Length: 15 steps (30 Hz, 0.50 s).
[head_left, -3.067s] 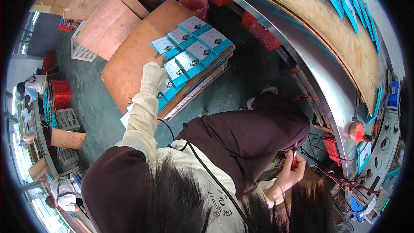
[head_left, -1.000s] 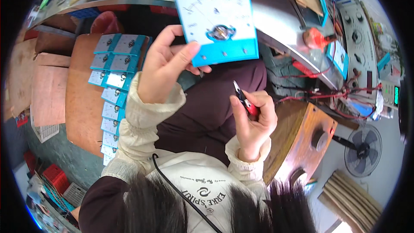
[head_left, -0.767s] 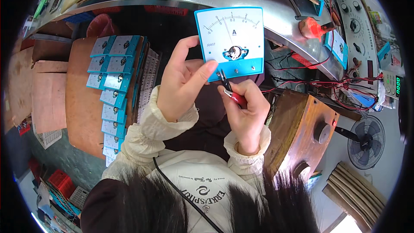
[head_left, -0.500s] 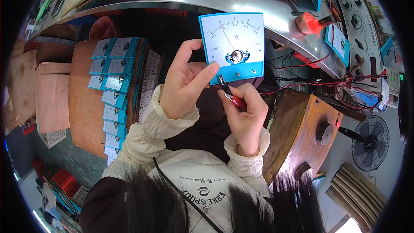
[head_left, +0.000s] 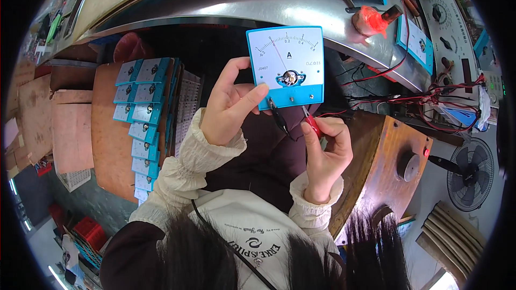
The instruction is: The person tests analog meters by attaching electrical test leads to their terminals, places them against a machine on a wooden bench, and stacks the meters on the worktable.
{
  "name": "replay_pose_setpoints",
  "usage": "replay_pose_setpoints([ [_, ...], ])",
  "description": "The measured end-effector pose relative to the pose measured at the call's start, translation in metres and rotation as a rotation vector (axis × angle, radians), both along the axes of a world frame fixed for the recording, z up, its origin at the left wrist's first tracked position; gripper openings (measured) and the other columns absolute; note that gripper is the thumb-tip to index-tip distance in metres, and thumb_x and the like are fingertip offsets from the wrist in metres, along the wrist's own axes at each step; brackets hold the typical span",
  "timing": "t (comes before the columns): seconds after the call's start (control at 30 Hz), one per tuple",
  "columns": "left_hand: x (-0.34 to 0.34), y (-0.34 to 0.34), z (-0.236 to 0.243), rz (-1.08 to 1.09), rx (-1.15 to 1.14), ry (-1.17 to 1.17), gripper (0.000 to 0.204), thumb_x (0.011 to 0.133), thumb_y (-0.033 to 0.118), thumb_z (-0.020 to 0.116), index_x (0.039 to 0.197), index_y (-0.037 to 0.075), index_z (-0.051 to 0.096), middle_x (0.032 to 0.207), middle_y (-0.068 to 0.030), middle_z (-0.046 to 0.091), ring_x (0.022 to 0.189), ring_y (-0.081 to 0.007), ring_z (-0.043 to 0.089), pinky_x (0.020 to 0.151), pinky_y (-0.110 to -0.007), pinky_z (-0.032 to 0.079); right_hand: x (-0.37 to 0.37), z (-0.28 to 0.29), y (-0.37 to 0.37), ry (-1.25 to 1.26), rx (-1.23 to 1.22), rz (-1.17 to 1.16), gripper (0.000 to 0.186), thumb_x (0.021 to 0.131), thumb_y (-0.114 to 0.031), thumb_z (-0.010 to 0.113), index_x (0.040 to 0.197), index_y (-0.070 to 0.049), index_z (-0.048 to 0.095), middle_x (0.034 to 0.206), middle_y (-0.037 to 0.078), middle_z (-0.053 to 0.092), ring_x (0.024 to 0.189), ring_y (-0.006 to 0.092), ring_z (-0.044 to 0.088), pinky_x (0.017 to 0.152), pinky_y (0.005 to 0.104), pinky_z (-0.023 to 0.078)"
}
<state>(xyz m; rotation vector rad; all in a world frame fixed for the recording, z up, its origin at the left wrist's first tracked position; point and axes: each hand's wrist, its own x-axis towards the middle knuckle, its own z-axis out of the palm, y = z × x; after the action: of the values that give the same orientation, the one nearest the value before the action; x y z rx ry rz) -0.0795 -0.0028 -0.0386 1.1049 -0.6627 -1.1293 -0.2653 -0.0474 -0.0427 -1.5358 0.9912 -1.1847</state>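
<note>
We hold the blue-framed analog ammeter [head_left: 287, 59] in our left hand [head_left: 227, 110], above the lap and near the front edge of the metal workbench [head_left: 242, 6]. The dial faces us; its needle points up and to the left of the scale's centre. Our left grip is a firm pinch: the thumb presses the lower left corner of the face, and the fingers pass behind the case, partly hidden.

A black alligator clip [head_left: 279, 118] sits at the left terminal [head_left: 271, 100] along the blue lower strip, free of our fingers. In our right hand [head_left: 332, 147] we grip a red alligator clip [head_left: 313, 124] between thumb and fingers, closed about its body. Its metal tip is directed at the lower edge, below the right terminal [head_left: 312, 96]; we cannot tell whether it makes contact.

To our left, overlapping meters [head_left: 144, 113] lie in rows on a brown board [head_left: 110, 145]. To our right are a wooden box [head_left: 379, 169] with dark knobs, tangled red and black wires [head_left: 414, 100], and a control unit [head_left: 445, 24]. Another meter [head_left: 416, 44] lies on the workbench beside this unit.
</note>
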Motion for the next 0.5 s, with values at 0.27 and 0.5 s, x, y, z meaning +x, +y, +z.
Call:
replay_pose_setpoints([
  [0.27,-0.001,-0.003,0.002,-0.018,-0.02,0.003,0.042,0.094,0.01,0.059,0.128,0.003,0.036,0.096,-0.0117,0.069,0.073,-0.0117,0.064,0.062,-0.021,0.045,0.015,0.0,-0.004,0.249,-0.252,-0.023,0.024,0.069,0.009,0.078,0.08,0.001,0.059,0.078,0.012,0.064,0.065,0.0202,0.06,0.057,0.0263,0.047],
  [0.5,0.006,0.003,0.002,-0.011,-0.003,0.038,0.041,0.094,0.009,0.059,0.127,0.003,0.034,0.095,-0.0115,0.069,0.071,-0.0114,0.063,0.062,-0.021,0.044,0.029,-0.007,0.003,0.116,-0.14,-0.045,0.029,0.07,0.005,0.08,0.09,0.0,0.06,0.084,0.01,0.065,0.07,0.0136,0.06,0.062,0.0245,0.049],
])
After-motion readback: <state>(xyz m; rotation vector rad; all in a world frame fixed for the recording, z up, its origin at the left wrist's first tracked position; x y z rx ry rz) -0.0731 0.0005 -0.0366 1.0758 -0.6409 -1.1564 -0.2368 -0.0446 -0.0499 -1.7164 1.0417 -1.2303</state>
